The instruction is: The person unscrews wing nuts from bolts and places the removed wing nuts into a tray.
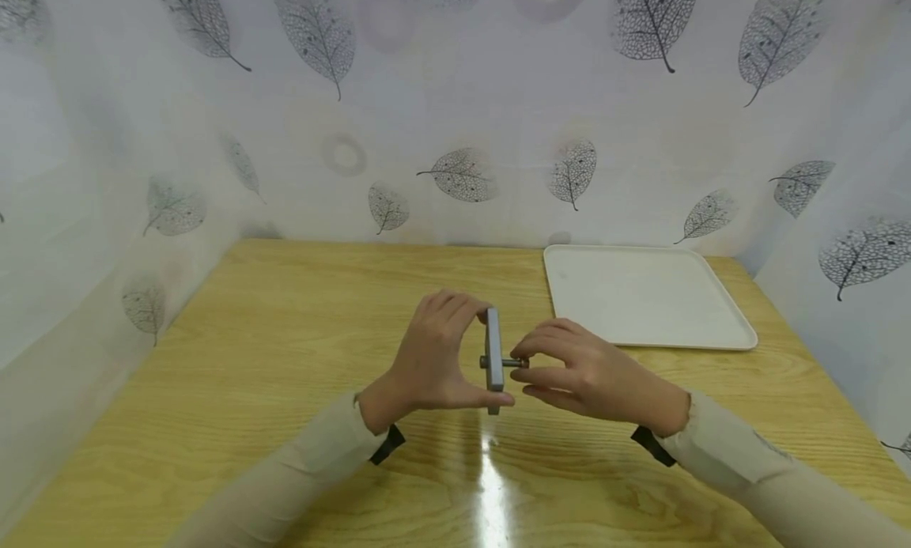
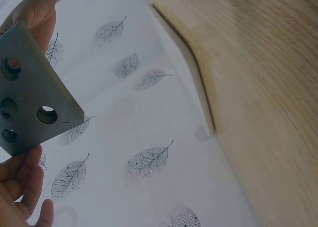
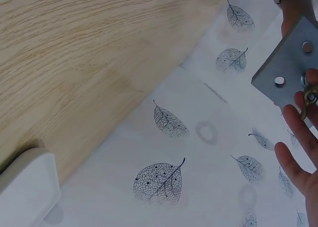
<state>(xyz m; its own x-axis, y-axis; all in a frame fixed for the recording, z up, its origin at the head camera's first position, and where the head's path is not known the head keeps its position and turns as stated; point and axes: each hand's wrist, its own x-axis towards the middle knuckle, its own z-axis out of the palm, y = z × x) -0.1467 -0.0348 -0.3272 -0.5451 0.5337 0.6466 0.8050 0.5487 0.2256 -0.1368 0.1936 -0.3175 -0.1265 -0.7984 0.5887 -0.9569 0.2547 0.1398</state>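
A thick grey metal plate (image 1: 494, 338) with several round holes is held upright above the table. My left hand (image 1: 436, 360) grips it by opposite edges, fingers at the top and thumb at the bottom. Through the plate runs a bolt (image 1: 509, 363), its head on the left side. On the bolt's right end sits a brass-coloured wing nut (image 3: 310, 95), and the fingers of my right hand (image 1: 587, 372) are around it. In the left wrist view the plate (image 2: 37, 90) shows its face with the bolt head (image 2: 7, 109) set in one hole.
A white tray (image 1: 644, 291) lies at the back right of the wooden table (image 1: 320, 319). Behind and at the sides hangs a pale curtain (image 1: 484, 81) with leaf prints. Dark straps show at both wrists.
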